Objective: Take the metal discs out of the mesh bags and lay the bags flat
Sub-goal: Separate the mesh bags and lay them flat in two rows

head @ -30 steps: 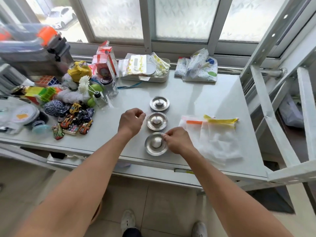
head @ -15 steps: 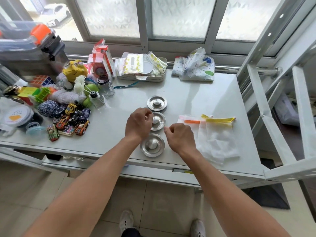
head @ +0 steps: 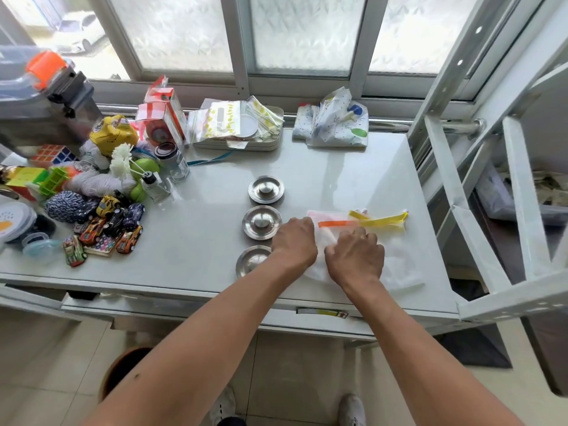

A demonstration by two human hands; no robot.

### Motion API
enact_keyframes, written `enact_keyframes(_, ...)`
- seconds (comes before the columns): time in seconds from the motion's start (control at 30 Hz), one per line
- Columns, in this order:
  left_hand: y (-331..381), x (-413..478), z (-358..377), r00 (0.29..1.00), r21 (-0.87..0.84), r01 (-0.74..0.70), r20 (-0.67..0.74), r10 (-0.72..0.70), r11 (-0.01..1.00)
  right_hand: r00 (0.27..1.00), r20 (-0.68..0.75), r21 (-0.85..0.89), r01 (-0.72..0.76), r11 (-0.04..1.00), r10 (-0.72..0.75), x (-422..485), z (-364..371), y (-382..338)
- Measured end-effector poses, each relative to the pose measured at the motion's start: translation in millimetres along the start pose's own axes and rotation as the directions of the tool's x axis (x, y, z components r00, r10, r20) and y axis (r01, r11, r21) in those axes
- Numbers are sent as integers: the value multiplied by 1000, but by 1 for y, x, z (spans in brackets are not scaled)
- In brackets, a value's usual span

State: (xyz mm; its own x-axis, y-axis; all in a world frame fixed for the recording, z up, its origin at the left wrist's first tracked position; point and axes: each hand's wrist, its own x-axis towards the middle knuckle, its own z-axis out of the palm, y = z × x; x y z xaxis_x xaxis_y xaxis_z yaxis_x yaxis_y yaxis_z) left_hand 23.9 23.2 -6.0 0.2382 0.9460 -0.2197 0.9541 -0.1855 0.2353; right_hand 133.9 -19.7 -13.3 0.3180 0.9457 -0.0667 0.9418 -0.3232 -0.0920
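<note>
Three metal discs lie in a column on the steel table (head: 353, 167): the far disc (head: 266, 189), the middle disc (head: 262, 222) and the near disc (head: 250, 261), which my left wrist partly covers. To their right lie the white mesh bags (head: 399, 265), overlapping, one with an orange strip (head: 336, 223) and one with a yellow strip (head: 382, 219). My left hand (head: 295, 241) sits knuckles up on the bags' left edge with fingers curled. My right hand (head: 355, 256) rests beside it on the bags, fingers bunched into the mesh.
Toy cars (head: 107, 222), yarn, puzzle cubes and small jars (head: 176, 162) crowd the table's left side. A tray of zip bags (head: 242, 127) and a printed cloth bundle (head: 335, 124) stand at the back by the window. A white metal frame (head: 461, 195) borders the right edge.
Both hands have moved right, away from the middle and near discs, and now rest on the mesh bags. The discs stay in their column.
</note>
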Motion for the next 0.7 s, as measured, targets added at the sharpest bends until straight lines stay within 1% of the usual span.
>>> enact_keyframes(0.03,1,1,0,1000,33,-22,-12,23,999,1000,-15,27,-15,1000,16,1,-1,3)
enact_keyframes(0.07,1,1,0,996,70,-77,-37,80,995,999,-34,64,-34,997,37,3,-2,7)
enact_keyframes(0.1,1,0,0,984,97,-161,-57,167,982,997,-58,102,-53,993,59,5,-3,11)
enact_keyframes(0.13,1,-1,1,963,113,-260,-44,266,959,993,-84,140,-71,988,83,8,-4,16)
enact_keyframes(0.17,0,-3,3,935,121,-354,13,356,927,988,-111,174,-85,981,105,11,-4,21)
enact_keyframes(0.2,-1,-5,6,902,123,-430,99,420,894,983,-139,202,-92,975,122,15,-5,26)
enact_keyframes(0.27,-4,-11,14,844,140,-511,267,464,848,972,-188,230,-98,968,143,22,-7,34)
enact_keyframes(0.3,-5,-12,18,828,159,-529,311,466,834,967,-206,239,-100,966,152,26,-7,36)
enact_keyframes(0.37,-5,-13,22,834,190,-525,309,457,830,957,-238,262,-100,960,165,32,-8,39)
enact_keyframes(0.5,1,0,22,891,211,-444,211,403,871,941,-288,324,-80,943,179,42,-12,38)
enact_keyframes(0.63,4,21,22,931,206,-363,57,360,909,937,-297,366,-68,928,186,51,-12,36)
enact_keyframes(0.7,4,31,19,951,199,-294,-34,307,935,933,-304,374,-69,925,192,54,-12,37)
